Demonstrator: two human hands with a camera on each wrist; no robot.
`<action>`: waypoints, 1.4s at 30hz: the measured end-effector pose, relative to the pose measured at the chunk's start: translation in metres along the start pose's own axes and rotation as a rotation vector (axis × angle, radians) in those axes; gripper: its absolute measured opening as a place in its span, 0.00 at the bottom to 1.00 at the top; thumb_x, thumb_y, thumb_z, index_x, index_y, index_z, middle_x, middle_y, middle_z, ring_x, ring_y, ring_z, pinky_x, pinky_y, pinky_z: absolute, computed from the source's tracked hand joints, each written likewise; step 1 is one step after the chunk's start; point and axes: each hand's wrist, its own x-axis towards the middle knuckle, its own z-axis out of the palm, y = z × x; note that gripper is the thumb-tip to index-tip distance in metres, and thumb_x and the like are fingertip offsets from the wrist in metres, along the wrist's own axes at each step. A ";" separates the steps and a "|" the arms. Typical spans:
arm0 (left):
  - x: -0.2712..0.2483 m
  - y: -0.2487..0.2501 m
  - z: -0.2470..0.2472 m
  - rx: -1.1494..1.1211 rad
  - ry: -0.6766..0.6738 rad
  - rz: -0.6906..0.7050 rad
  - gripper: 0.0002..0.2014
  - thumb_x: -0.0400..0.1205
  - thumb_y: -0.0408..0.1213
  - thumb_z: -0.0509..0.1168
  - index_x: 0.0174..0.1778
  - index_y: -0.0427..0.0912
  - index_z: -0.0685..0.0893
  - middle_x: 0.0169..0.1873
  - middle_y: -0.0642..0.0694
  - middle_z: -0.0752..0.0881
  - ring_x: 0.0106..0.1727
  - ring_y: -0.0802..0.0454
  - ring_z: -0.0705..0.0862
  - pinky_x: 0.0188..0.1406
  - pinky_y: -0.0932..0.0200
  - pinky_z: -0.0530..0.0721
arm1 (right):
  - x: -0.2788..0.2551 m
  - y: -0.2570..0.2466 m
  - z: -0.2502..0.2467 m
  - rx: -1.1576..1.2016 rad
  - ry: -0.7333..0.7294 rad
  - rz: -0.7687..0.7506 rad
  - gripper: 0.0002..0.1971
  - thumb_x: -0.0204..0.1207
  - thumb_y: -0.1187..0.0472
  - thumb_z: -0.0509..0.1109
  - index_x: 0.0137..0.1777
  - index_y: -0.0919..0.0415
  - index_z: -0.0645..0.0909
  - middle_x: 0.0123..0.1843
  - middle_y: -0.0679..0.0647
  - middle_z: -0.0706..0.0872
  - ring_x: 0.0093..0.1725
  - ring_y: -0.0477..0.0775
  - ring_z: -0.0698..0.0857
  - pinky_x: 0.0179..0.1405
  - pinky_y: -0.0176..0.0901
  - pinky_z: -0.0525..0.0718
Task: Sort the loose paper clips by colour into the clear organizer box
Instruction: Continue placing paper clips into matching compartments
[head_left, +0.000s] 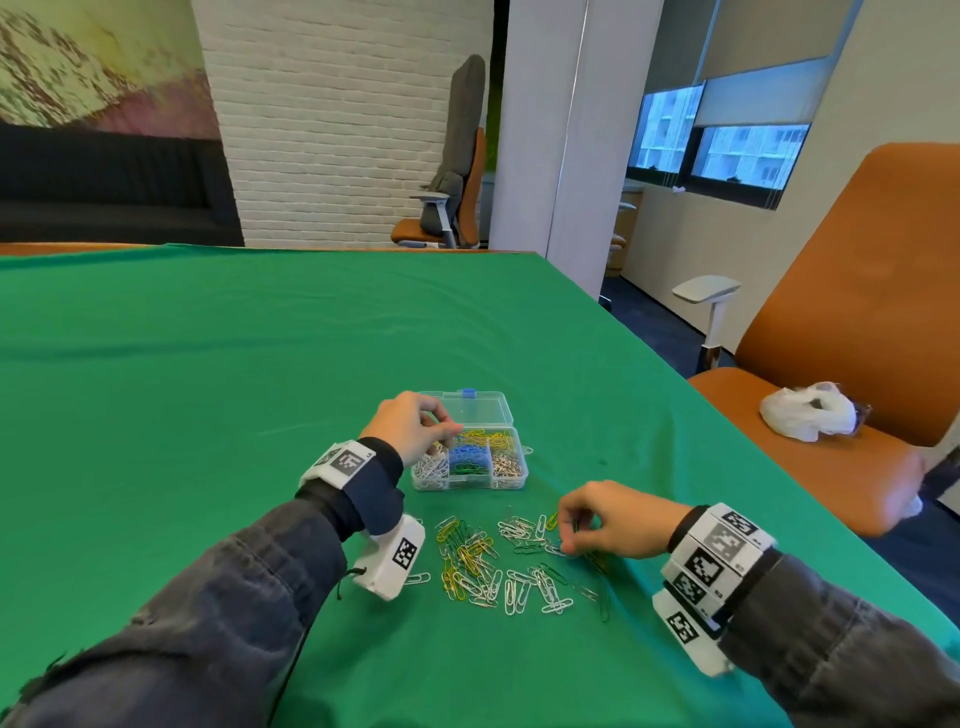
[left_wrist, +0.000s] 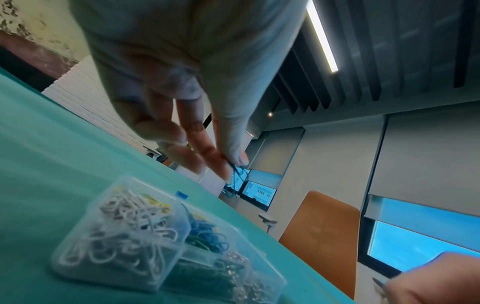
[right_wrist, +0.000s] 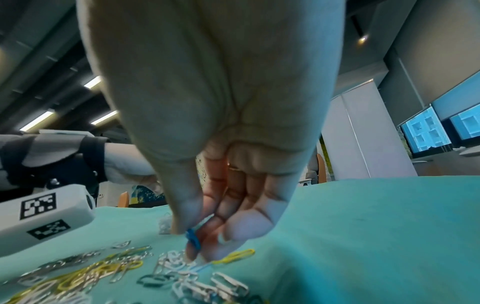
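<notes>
Green cloth (head_left: 260, 389) covers a large table in an office room.
An orange chair (head_left: 857, 291) stands at the table's right side with a crumpled white plastic bag (head_left: 808, 410) on its seat; a second orange chair (head_left: 457, 171), draped in grey, sits beside a white brick wall (head_left: 343, 119). A white pillar (head_left: 561, 130) rises behind the table, windows with half-lowered blinds (head_left: 753, 67) line the right wall, and a dark sofa (head_left: 104, 182) sits at far left.
</notes>
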 end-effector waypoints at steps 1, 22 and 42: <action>0.005 0.001 0.002 0.008 -0.003 0.001 0.07 0.80 0.42 0.71 0.39 0.44 0.84 0.32 0.51 0.90 0.29 0.57 0.83 0.26 0.66 0.80 | 0.001 -0.001 -0.002 0.021 0.022 -0.010 0.08 0.78 0.58 0.72 0.39 0.49 0.78 0.40 0.45 0.86 0.39 0.41 0.83 0.46 0.34 0.82; 0.029 0.001 0.009 0.260 -0.063 -0.047 0.05 0.78 0.35 0.74 0.43 0.50 0.88 0.42 0.51 0.89 0.45 0.53 0.88 0.51 0.55 0.85 | 0.054 -0.011 -0.025 0.240 0.324 -0.016 0.05 0.73 0.69 0.75 0.44 0.59 0.86 0.40 0.51 0.90 0.38 0.41 0.88 0.45 0.31 0.85; -0.044 -0.023 -0.048 0.544 -0.338 -0.201 0.19 0.71 0.41 0.80 0.53 0.49 0.80 0.47 0.49 0.89 0.47 0.52 0.87 0.47 0.58 0.82 | 0.038 -0.005 -0.031 0.042 0.118 0.182 0.15 0.73 0.56 0.78 0.56 0.57 0.79 0.47 0.55 0.90 0.31 0.44 0.86 0.40 0.37 0.86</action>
